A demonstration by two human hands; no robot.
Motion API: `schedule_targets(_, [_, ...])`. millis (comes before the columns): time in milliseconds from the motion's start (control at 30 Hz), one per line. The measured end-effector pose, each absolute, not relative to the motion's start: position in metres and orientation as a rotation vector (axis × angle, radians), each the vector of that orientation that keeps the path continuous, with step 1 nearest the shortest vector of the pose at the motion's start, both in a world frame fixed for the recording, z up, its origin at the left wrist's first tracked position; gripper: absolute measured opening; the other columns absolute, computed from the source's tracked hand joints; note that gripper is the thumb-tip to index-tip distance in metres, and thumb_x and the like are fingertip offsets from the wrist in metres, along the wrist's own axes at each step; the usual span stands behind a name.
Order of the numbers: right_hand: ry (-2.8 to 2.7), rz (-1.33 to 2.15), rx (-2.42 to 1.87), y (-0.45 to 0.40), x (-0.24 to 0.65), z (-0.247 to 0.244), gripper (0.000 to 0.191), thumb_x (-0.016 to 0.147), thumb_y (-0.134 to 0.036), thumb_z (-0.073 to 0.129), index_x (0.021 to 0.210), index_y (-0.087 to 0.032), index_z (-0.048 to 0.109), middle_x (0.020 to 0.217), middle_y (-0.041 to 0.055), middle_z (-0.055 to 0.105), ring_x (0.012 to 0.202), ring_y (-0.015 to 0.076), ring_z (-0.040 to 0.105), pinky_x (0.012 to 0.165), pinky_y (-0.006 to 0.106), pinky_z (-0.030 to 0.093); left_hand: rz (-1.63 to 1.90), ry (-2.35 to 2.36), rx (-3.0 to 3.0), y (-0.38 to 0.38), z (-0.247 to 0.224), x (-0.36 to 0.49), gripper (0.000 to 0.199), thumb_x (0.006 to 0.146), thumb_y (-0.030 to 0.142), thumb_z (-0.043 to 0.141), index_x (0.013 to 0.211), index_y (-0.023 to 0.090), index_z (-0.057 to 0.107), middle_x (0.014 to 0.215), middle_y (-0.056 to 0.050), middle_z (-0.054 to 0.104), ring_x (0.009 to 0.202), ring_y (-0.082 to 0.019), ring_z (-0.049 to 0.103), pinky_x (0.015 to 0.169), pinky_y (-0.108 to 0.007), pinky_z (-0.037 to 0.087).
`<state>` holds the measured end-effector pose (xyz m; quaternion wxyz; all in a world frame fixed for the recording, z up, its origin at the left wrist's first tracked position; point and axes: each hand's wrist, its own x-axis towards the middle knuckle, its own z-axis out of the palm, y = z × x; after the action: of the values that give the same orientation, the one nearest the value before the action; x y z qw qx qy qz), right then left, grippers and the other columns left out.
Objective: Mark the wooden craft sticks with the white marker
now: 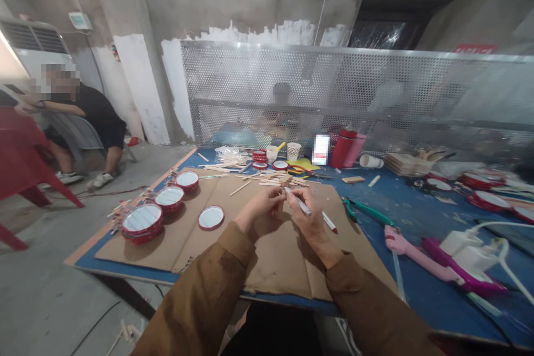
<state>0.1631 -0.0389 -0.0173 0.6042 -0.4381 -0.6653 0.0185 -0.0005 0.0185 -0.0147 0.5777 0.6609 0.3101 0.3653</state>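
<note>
Marker pen [298, 202] sits in the right hand [312, 216], its fingers closed around the barrel and its tip angled toward the left hand [261, 210]. Both hands are over the middle of a cardboard sheet [267, 267] laid on the blue worktop [417, 217]. The left hand is curled shut, its fingertips pinched close to the pen tip; whatever it holds is too hidden to tell. Just right of the right hand lies a white stick with a red end [329, 222]. Loose craft sticks [271, 179] are scattered along the far edge of the cardboard, red-rimmed round drums [142, 220] sit in stacks along its left side, and green-handled pliers [367, 212] lie off to the right

With the hands this close together, a slip of the pen could mark the fingers or the cardboard instead of the small piece being held. Pressing hard on anything thin in that pinch could snap it. A sleeve swung left could catch the stacked drums and push them toward the worktop's edge, while a bump to the worktop could scatter the loose craft sticks
</note>
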Motion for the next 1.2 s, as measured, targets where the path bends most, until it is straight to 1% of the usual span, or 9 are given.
schedule_targets(100, [-1.533,0.045,-1.000,-0.0377,0.1632,-0.0193,0.019,0.102,-0.043,0.063,0.093,-0.027,0.069,0.081,0.0037,0.075,0.073,0.0241,0.070,0.078,0.039,0.062,0.853,0.725,1.554,0.0180,-0.0141,-0.0015,0.042,0.092,0.055,0.087,0.093,0.018,0.066,0.061,0.005,0.058,0.050,-0.010,0.051,0.052,-0.024,0.041])
schedule_targets(267, [-1.536,0.058,-1.019,-0.0370,0.1633,-0.0212,0.020,0.102,-0.044,0.064,0.092,-0.028,0.069,0.081,0.0034,0.075,0.074,0.0243,0.070,0.078,0.039,0.062,0.858,0.709,1.557,0.0181,-0.0146,-0.0012,0.045,0.092,0.058,0.086,0.092,0.019,0.064,0.060,0.006,0.056,0.049,-0.010,0.049,0.052,-0.024,0.040])
schedule_targets(400, [-1.509,0.054,-1.018,-0.0378,0.1626,-0.0213,0.022,0.104,-0.045,0.062,0.093,-0.028,0.070,0.080,0.0030,0.074,0.074,0.0239,0.069,0.078,0.038,0.061,0.853,0.736,1.567,0.0183,-0.0153,-0.0001,0.039,0.095,0.053,0.082,0.091,0.018,0.063,0.060,0.005,0.056,0.050,-0.011,0.050,0.053,-0.025,0.040])
schedule_targets(567, [-1.544,0.050,-1.024,-0.0391,0.1619,-0.0179,0.021,0.103,-0.045,0.064,0.092,-0.028,0.069,0.081,0.0033,0.075,0.073,0.0240,0.069,0.077,0.039,0.061,0.859,0.724,1.563,0.0171,-0.0144,-0.0001,0.034,0.096,0.049,0.080,0.096,0.018,0.066,0.062,0.004,0.057,0.050,-0.011,0.049,0.053,-0.025,0.038])
schedule_targets(700, [-1.559,0.084,-1.028,-0.0397,0.1628,-0.0161,0.024,0.103,-0.047,0.063,0.090,-0.028,0.068,0.075,0.0017,0.071,0.069,0.0231,0.066,0.073,0.038,0.060,0.868,0.719,1.562,0.0154,-0.0135,-0.0009,0.038,0.094,0.052,0.083,0.095,0.018,0.066,0.063,0.004,0.057,0.051,-0.010,0.049,0.053,-0.024,0.038])
schedule_targets(833, [-1.555,0.094,-1.044,-0.0402,0.1636,-0.0155,0.026,0.103,-0.050,0.063,0.092,-0.028,0.069,0.077,0.0028,0.073,0.072,0.0240,0.068,0.072,0.038,0.059,0.880,0.720,1.548,0.0150,-0.0130,-0.0009,0.039,0.093,0.052,0.085,0.096,0.018,0.067,0.062,0.004,0.057,0.051,-0.010,0.050,0.052,-0.024,0.038])
schedule_targets(967, [-1.560,0.092,-1.057,-0.0405,0.1637,-0.0149,0.026,0.103,-0.051,0.063,0.091,-0.028,0.069,0.077,0.0031,0.073,0.069,0.0235,0.066,0.068,0.037,0.057,0.856,0.738,1.541,0.0177,-0.0129,0.0000,0.039,0.093,0.053,0.085,0.093,0.018,0.066,0.059,0.005,0.056,0.048,-0.010,0.049,0.051,-0.024,0.038])
schedule_targets(1067, [-1.569,0.089,-1.047,-0.0406,0.1640,-0.0141,0.023,0.102,-0.048,0.063,0.090,-0.029,0.068,0.074,0.0018,0.071,0.067,0.0231,0.065,0.068,0.037,0.058,0.853,0.736,1.535,0.0184,-0.0127,0.0002,0.040,0.091,0.052,0.087,0.091,0.019,0.065,0.059,0.005,0.057,0.048,-0.010,0.049,0.051,-0.023,0.038])
schedule_targets(1200, [-1.557,0.077,-1.042,-0.0400,0.1634,-0.0135,0.023,0.101,-0.048,0.063,0.091,-0.028,0.068,0.076,0.0026,0.073,0.070,0.0237,0.067,0.071,0.038,0.059,0.864,0.746,1.523,0.0167,-0.0119,0.0000,0.039,0.092,0.052,0.087,0.091,0.018,0.066,0.060,0.005,0.058,0.049,-0.009,0.050,0.051,-0.023,0.038])
